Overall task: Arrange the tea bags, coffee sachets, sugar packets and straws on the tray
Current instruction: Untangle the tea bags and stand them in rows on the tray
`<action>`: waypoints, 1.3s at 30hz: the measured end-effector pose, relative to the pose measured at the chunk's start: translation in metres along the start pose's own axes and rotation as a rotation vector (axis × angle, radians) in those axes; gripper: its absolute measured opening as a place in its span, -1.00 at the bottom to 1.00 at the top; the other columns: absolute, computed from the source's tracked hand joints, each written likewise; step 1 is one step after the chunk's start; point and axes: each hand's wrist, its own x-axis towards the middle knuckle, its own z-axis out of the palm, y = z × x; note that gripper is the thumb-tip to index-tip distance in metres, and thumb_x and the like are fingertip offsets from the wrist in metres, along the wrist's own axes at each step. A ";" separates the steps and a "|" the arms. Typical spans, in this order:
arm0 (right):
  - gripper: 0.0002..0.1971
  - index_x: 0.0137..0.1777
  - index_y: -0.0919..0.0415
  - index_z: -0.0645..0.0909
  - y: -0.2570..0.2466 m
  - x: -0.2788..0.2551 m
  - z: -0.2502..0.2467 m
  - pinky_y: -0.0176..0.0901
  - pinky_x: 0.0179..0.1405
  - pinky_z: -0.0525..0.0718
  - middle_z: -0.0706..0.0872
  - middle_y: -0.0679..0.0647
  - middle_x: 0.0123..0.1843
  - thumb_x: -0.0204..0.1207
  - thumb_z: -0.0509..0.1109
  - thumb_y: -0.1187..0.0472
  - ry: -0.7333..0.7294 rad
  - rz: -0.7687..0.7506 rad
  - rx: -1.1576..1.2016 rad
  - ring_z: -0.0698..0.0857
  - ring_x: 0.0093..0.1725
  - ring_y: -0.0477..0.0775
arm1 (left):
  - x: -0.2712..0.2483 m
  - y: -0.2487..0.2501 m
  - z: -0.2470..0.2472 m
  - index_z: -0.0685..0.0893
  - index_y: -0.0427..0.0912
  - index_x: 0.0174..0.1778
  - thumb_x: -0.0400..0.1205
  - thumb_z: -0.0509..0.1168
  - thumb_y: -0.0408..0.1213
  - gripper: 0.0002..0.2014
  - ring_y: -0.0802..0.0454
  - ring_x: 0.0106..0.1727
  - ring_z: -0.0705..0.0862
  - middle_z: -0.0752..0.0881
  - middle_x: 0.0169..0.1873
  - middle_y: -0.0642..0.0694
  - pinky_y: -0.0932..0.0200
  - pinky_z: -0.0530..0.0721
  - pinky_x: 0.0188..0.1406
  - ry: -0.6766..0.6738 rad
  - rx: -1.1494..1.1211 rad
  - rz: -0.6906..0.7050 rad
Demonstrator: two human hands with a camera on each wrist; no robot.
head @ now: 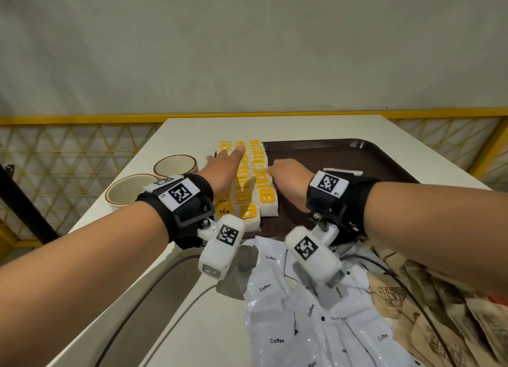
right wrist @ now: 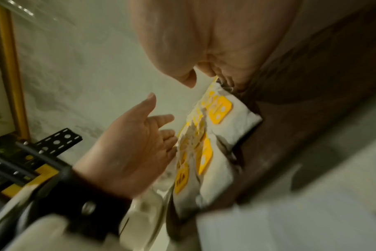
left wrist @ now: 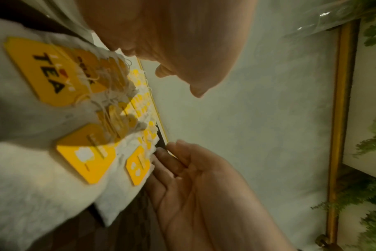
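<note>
while both arms reach out over the white table (head: 176,130), the tea bags (head: 248,180) sit in three overlapping rows on the left end of the dark brown tray (head: 341,158), yellow tags up, one tag reading "tea". left hand (head: 224,169) lies over the leftmost rows, fingers stretched out straight and relaxed, one fingertip (head: 240,148) resting near the far end of the middle row. seen from the right wrist camera that same hand (right wrist: 135,149) is spread wide, palm showing, gripping nothing. right hand (head: 288,171) sits just to the right of the rows, knuckles up, and from the left wrist camera its fingers (left wrist: 167,163) lie straight along the edge of the rightmost tea bags (left wrist: 122,166), touching their side (no pinch, no curl round anything).

nearer the person, off the tray, white coffee sachets (head: 297,311) are heaped loose on the table, and brown sugar packets (head: 428,320) fan out beside them on the right. two empty cream bowls (head: 154,180) with brown rims stand on the table left of the tray, side by side. a black cable (head: 143,303) loops across the near tabletop. behind the table runs a yellow railing (head: 82,119).
</note>
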 end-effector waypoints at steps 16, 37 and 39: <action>-0.68 -0.32 0.11 0.28 -0.005 0.068 -0.012 -0.17 -0.08 0.47 0.49 0.07 -0.26 0.63 0.30 0.25 0.043 -0.007 -0.097 0.53 -0.09 0.16 | 0.020 0.011 -0.002 0.19 -0.19 0.65 0.79 -0.12 0.03 -0.45 -0.20 0.60 0.27 0.23 0.62 -0.25 -0.11 0.24 0.58 -0.012 0.078 0.004; -0.57 0.56 0.44 0.26 -0.007 0.056 -0.027 -0.02 0.62 0.22 0.38 0.34 0.58 0.73 -0.11 0.47 -0.218 0.163 0.597 0.36 0.58 0.21 | 0.085 0.043 0.006 0.67 -0.01 0.28 0.69 0.14 0.07 -0.62 -0.08 0.38 0.51 0.64 0.28 -0.03 0.01 0.34 0.47 -0.027 1.114 0.185; -0.56 0.56 0.42 0.27 -0.007 0.055 -0.027 -0.02 0.60 0.26 0.38 0.37 0.57 0.70 -0.09 0.49 -0.252 0.160 0.555 0.37 0.58 0.25 | 0.087 0.044 0.006 0.69 -0.03 0.24 0.67 0.14 0.10 -0.61 -0.10 0.32 0.55 0.67 0.22 -0.05 -0.02 0.40 0.44 -0.037 1.123 0.180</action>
